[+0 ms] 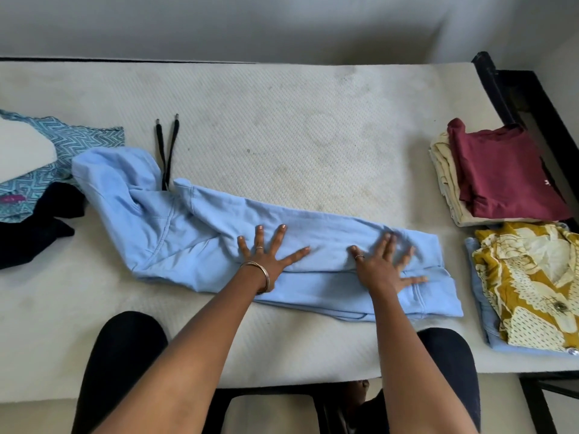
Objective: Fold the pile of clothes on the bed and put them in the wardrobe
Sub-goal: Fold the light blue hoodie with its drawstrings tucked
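While both palms press flat on it, a light blue hoodie [250,242] lies folded lengthwise across the near half of the bed [282,126], its hood toward the left and its hem toward the right. The left hand [266,256], with a bangle [261,274] at the wrist, rests at mid-garment with fingers straight and spread; the right hand [383,264] lies nearer the hem, fingers likewise straight and splayed, their tips blurred. Neither hand grips the cloth. 2 black drawstrings [166,151] trail from the hood toward the far side of the mattress.

A wide bare stretch of the white quilted mattress runs behind the hoodie to the far edge against the wall. The near edge runs just below the hoodie, between the person's 2 dark-clad knees. A black bed frame [513,98] borders the right end.

On the right sit 2 folded stacks, just beside each other: a maroon top [504,173] on cream garments [445,170], and a mustard floral shirt [526,283] on light blue fabric [482,308]. On the left lie 2 unfolded pieces, a teal zigzag-print garment [78,136] and a black garment [34,233], the black one touching the hood's edge. A small magenta label on the teal piece is too blurred to read.
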Demonstrator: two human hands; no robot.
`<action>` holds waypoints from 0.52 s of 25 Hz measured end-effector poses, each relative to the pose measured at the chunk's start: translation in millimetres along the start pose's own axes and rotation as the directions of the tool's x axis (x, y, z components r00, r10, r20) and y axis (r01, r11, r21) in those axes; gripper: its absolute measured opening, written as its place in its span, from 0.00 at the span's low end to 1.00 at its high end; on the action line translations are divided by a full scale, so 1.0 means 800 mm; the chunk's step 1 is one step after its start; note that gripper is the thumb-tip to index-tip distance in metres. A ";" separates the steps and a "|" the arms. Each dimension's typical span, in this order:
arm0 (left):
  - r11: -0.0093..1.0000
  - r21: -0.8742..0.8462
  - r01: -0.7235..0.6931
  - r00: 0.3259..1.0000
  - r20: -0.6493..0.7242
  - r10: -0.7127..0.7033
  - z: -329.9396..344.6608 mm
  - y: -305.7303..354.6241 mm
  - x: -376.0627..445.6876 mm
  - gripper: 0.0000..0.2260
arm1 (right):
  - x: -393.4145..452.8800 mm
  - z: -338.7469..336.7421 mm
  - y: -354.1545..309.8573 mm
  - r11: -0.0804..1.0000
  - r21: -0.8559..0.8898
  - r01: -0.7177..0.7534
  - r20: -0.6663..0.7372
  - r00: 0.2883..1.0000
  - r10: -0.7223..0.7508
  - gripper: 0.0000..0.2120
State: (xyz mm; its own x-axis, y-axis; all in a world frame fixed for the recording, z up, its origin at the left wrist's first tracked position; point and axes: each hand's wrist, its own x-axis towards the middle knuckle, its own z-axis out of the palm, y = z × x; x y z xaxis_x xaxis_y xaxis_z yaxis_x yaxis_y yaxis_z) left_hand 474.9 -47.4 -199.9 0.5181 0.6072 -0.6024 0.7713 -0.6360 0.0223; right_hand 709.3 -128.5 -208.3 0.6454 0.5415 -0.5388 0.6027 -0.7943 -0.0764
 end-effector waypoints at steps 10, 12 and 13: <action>-0.177 -0.918 0.355 0.085 0.220 -0.972 0.047 -0.264 -0.088 0.21 | -0.109 0.071 -0.174 0.756 0.034 0.654 -0.150 0.751 -0.643 0.29; -0.320 -0.906 0.277 0.295 0.397 -0.869 0.072 -0.309 -0.098 0.37 | -0.129 0.088 -0.207 0.630 0.059 0.774 -0.028 0.632 -0.774 0.35; -0.388 -0.912 0.137 0.409 0.409 -0.816 0.079 -0.321 -0.096 0.43 | -0.134 0.098 -0.217 0.623 0.032 0.781 0.035 0.622 -0.782 0.40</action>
State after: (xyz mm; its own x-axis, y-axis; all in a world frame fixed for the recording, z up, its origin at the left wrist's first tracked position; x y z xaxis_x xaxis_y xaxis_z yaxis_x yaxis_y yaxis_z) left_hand 213.9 39.0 -210.0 -0.5688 0.5726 -0.5904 0.1089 0.7640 0.6360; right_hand 499.1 -70.1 -203.0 -0.0859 0.9486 -0.3048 0.8650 -0.0808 -0.4953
